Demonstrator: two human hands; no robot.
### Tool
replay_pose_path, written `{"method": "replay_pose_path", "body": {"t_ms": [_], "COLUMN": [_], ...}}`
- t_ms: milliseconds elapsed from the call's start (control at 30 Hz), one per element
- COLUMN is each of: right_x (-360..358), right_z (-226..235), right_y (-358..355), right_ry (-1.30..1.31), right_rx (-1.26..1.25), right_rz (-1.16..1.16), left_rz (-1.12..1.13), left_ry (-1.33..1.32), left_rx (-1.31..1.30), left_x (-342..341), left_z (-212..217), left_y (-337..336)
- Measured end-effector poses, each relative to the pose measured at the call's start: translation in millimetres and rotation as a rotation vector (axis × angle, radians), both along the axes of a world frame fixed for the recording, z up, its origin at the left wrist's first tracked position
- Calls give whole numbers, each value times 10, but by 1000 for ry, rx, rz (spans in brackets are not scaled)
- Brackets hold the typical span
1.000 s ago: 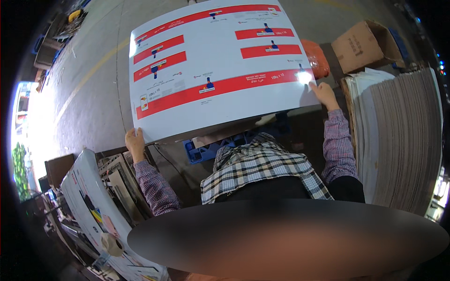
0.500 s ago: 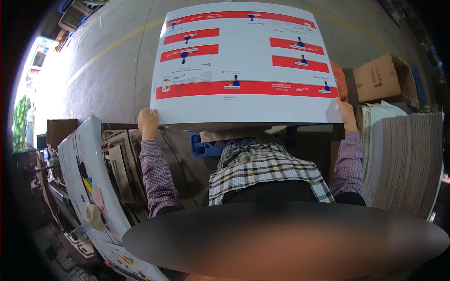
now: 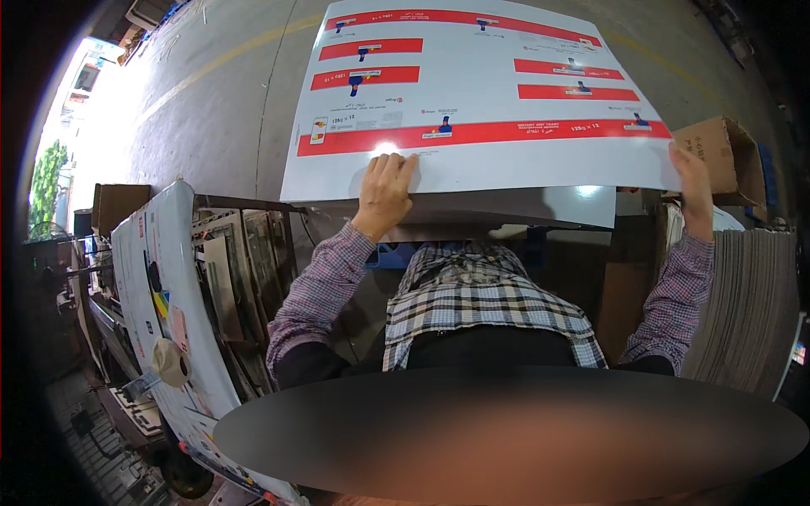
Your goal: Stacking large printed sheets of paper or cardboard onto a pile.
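A large white printed sheet with red bands and small dark blue pictures lies in front of me, skewed, its right side lifted. My left hand is closed at its near edge, left of the middle, with bent fingers on the printed face; the thumb's place is unclear. At the near right corner, my right hand grips the sheet, fingertips on top. Beneath the raised edge shows another smooth, pale sheet, mostly covered by the upper one.
A tall stack of brown board stands at my right, with an open cardboard box beyond. On my left are a white wrapped stack bearing a tape roll, and upright boards. A blue plastic pallet shows below the sheets.
The top sheet has shifted right and turned, its near right corner rising off the one below. My left hand has moved from the left corner inward along the near edge; my right hand has moved right.
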State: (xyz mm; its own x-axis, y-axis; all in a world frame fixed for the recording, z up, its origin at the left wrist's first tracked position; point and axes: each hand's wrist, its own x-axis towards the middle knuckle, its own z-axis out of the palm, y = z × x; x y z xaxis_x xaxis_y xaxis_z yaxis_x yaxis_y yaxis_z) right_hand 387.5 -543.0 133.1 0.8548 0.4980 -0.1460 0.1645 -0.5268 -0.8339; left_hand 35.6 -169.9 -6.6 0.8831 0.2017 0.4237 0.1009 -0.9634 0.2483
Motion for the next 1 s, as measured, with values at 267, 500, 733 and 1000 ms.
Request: {"method": "replay_pose_path", "body": {"t_ms": [267,500,733,1000], "right_x": [-1863,-1840,-986,-216], "right_z": [-760,-109,755,-609], "right_y": [909,681,1206,1971], "right_ry": [-843,-970,-568,-1150], "right_rx": [-240,-15,-33,-352], "right_rz": [543,515,587,479], "left_rz": [-289,-404,-123,188], "left_ry": [167,408,329,603], "left_rx": [346,139,-14,-2], "left_x": [147,-115,120,785], "left_z": [606,1650,2205,478], "left_y": [179,143,467,1038]}}
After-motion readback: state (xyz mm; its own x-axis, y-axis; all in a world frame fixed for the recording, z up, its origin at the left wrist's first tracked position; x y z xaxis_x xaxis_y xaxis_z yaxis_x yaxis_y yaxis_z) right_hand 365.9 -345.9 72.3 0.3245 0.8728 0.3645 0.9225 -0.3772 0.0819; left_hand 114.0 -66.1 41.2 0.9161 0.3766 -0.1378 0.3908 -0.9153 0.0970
